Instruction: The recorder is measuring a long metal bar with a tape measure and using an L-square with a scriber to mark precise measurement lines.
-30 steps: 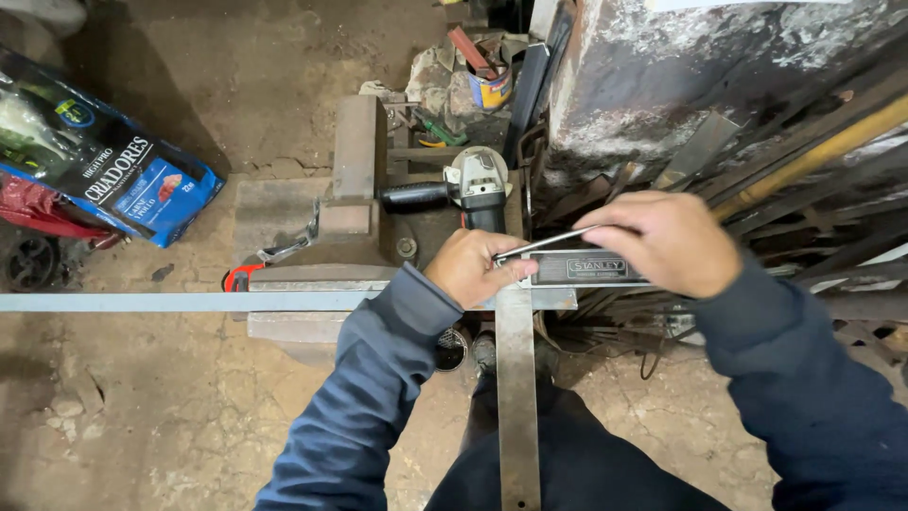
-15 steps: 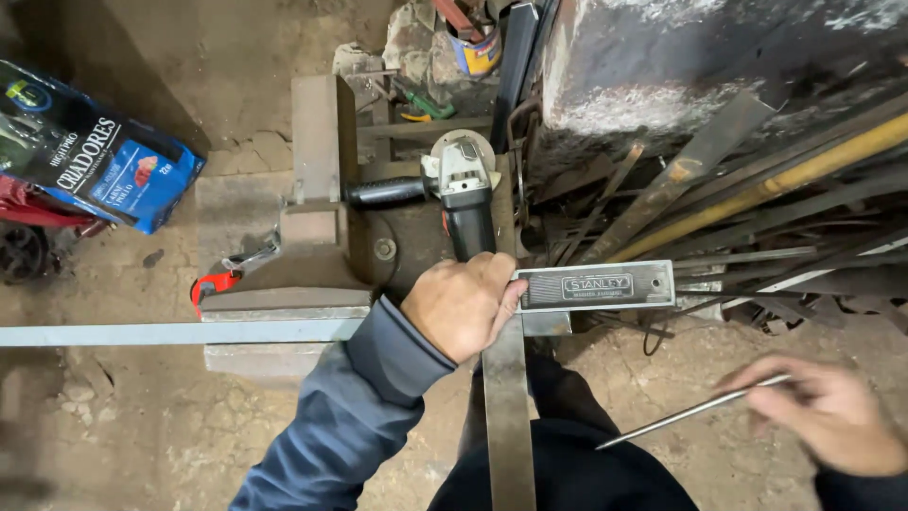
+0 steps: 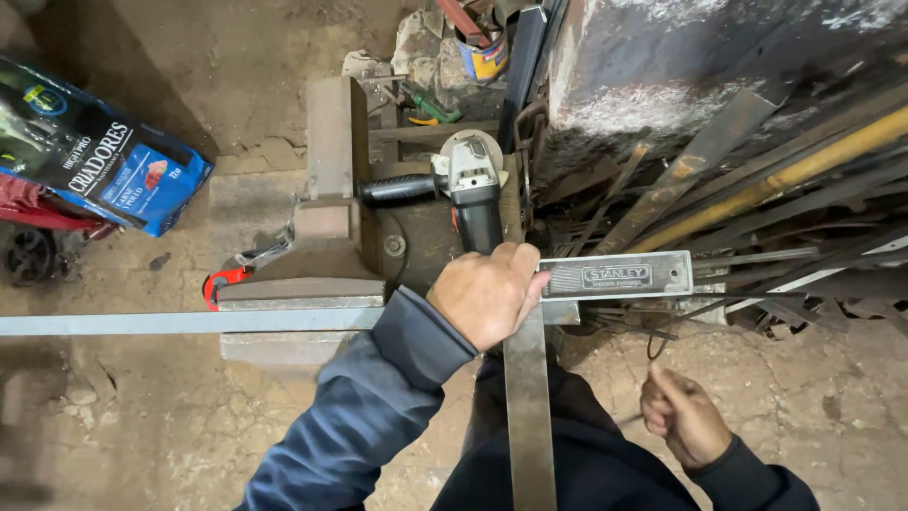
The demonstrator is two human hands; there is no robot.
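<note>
My left hand [image 3: 487, 293] presses down on a steel try square where its grey metal stock [image 3: 619, 276] meets its long blade [image 3: 530, 416]. The square lies across a long flat metal bar [image 3: 142, 323] that runs left over a heavy steel block [image 3: 326, 189]. My right hand [image 3: 683, 416] is low at the right, near my lap and apart from the square. It is closed in a fist around a thin metal rod [image 3: 628, 417], of which only a short bit shows. An angle grinder [image 3: 468, 185] rests just beyond my left hand.
A blue printed bag [image 3: 104, 161] lies at the left by a small wheel [image 3: 28, 255]. A red clamp [image 3: 225, 282] sits beside the block. Scrap metal strips and a yellow bar [image 3: 757, 189] pile up at the right. A paint can [image 3: 482, 57] stands at the back.
My right hand has left the square with the thin rod and dropped down to the right, closing into a fist. My left hand stays on the square.
</note>
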